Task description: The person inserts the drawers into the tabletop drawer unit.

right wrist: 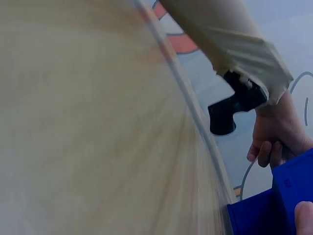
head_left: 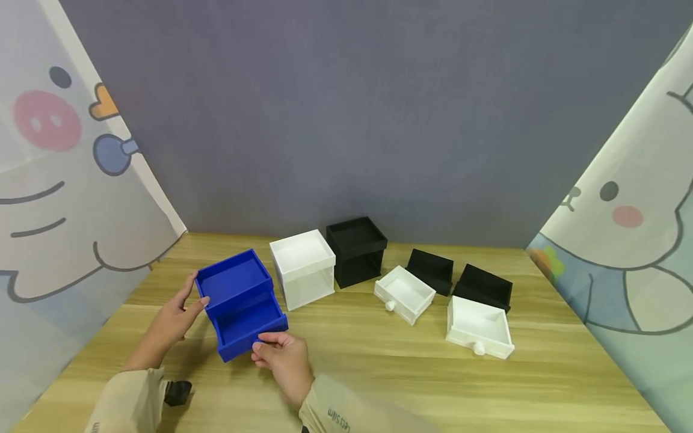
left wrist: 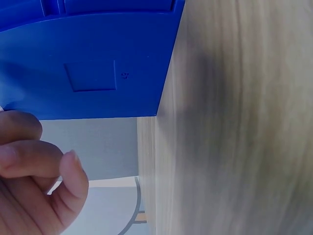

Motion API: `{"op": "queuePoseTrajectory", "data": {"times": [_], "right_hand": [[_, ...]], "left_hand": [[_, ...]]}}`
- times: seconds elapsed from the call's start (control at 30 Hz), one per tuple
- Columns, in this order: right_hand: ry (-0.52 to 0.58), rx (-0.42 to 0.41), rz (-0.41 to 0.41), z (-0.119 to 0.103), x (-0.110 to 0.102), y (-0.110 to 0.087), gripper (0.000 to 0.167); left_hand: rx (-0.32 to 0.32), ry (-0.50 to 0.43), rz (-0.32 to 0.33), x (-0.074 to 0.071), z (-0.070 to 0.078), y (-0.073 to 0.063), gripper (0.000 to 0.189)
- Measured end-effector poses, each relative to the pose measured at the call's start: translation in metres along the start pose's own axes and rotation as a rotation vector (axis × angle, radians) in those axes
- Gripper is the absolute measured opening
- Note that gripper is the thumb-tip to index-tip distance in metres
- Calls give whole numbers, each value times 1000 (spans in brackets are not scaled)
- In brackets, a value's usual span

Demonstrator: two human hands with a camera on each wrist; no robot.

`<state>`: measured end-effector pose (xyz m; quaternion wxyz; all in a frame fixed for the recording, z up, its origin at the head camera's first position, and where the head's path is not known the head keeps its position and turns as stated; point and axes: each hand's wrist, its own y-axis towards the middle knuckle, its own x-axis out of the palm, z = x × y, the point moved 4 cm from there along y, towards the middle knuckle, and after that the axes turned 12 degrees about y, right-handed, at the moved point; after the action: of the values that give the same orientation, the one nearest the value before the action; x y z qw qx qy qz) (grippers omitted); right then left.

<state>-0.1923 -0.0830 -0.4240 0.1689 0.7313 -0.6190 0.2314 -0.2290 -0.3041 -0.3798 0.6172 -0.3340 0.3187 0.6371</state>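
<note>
A small blue box (head_left: 233, 279) stands at the left of the table with its blue drawer (head_left: 246, 323) pulled well out at the front. My left hand (head_left: 172, 319) holds the box by its left side, thumb at the top edge. In the left wrist view a blue side wall (left wrist: 112, 54) with a shallow square recess fills the upper left, above my curled fingers. My right hand (head_left: 287, 364) pinches the middle of the drawer's front between thumb and fingers; the knob is hidden there. Only the tip of that thumb (right wrist: 304, 218) shows in the right wrist view.
Behind and right of the blue box stand a white box (head_left: 303, 264) and a black box (head_left: 357, 252), both open-fronted. Farther right lie white drawers (head_left: 406, 294) (head_left: 479, 325) and black drawers (head_left: 431, 270) (head_left: 483, 287) on the wooden table (head_left: 379, 379). A grey wall rises behind.
</note>
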Motion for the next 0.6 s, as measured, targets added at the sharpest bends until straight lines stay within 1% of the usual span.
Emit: {"op": "queuePoseTrajectory", "data": {"times": [0.1,0.2,0.33,0.5,0.6], "right_hand": [[-45,-9,-19,-1,0,1,13],[-60,-23,-26,-3,0,4,13],[-29,-13,-22,-4,0,9,13],[21,21,-18,-3,2,10,14],[26,12,-11,-3,3,11,14]], "left_hand": [[-12,-8,1,1,-1,-3,76],[-8,-14,21,1,-1,-3,76],[-9,-7,31,-1,0,-3,76],[-19,-8,20,-1,0,-5,76],[-12,-20,13,0,1,-5,76]]}}
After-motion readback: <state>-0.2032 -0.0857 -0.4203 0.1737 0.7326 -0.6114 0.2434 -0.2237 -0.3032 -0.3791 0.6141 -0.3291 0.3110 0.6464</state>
